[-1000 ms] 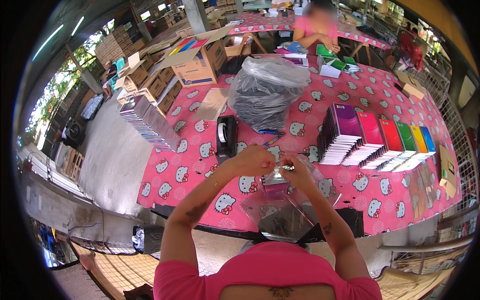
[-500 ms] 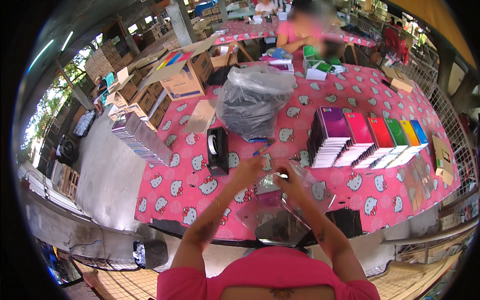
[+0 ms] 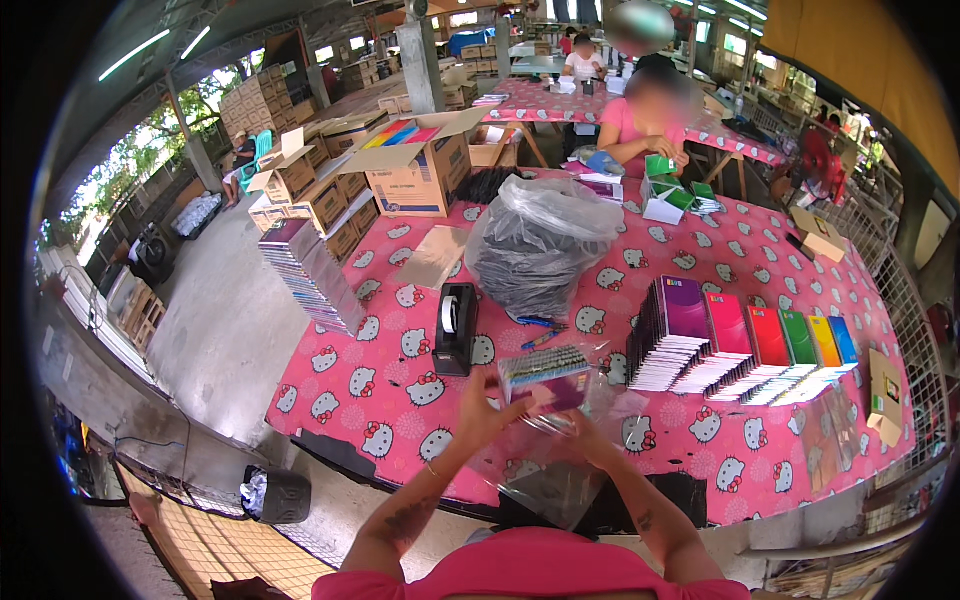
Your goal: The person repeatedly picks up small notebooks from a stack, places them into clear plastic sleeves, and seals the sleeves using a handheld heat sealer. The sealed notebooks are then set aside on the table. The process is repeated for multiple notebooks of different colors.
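A small stack of spiral notebooks (image 3: 548, 378), purple on its near side, is tilted up between my hands at the table's near edge. My left hand (image 3: 486, 412) grips the stack by its left side, thumb across the near face. My right hand (image 3: 590, 438) is closed at the stack's lower right corner, on the clear plastic bag (image 3: 548, 488). The bag hangs loosely below and right of the notebooks; whether it wraps them all round I cannot tell. A black tape dispenser (image 3: 456, 330) stands left of the stack, and pens (image 3: 542, 328) lie beyond it.
Notebook stacks in several colours (image 3: 690, 325) stand at the right. A grey plastic bag of black items (image 3: 540, 245) sits mid-table. At the left are another notebook stack (image 3: 310, 275) and an open carton (image 3: 415, 170). Across the table a person (image 3: 640, 130) handles green notebooks.
The notebook stack has been raised and tipped so its spiral edges show. My left hand has come down onto its left side; my right hand has moved lower. The view has tilted up.
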### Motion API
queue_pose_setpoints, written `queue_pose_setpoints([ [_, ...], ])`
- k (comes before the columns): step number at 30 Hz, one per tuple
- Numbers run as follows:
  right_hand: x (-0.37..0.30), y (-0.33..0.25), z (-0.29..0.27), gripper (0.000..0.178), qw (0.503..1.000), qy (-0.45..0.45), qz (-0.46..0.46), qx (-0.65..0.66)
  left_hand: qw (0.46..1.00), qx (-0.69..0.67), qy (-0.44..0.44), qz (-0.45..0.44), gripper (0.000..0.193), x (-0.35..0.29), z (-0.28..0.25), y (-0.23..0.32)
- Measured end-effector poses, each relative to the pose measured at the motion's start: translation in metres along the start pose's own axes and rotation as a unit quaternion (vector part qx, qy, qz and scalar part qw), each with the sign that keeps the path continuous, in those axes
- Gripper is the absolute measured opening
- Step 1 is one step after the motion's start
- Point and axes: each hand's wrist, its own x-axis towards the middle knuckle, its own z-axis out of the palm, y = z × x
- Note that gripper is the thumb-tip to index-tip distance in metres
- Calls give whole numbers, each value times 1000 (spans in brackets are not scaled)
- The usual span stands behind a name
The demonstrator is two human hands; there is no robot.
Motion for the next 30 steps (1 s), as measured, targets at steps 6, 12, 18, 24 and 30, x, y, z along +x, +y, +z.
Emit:
queue_pose_setpoints([
  [6,5,-48,-42,62,966,45,46,251,996,-92,-5,13,88,-45,33,-79],
  [12,1,-60,-56,52,942,69,38,325,987,31,-27,156,44,-22,38,-20],
  [18,23,-107,-92,32,969,217,-55,104,885,289,307,196,26,48,-58,-64],
  [24,26,-175,-75,30,962,102,-97,-235,966,-154,67,-196,24,98,-130,-141],
  [30,31,-175,-57,26,959,46,-49,-277,935,-231,207,-170,16,60,-90,-156],
])
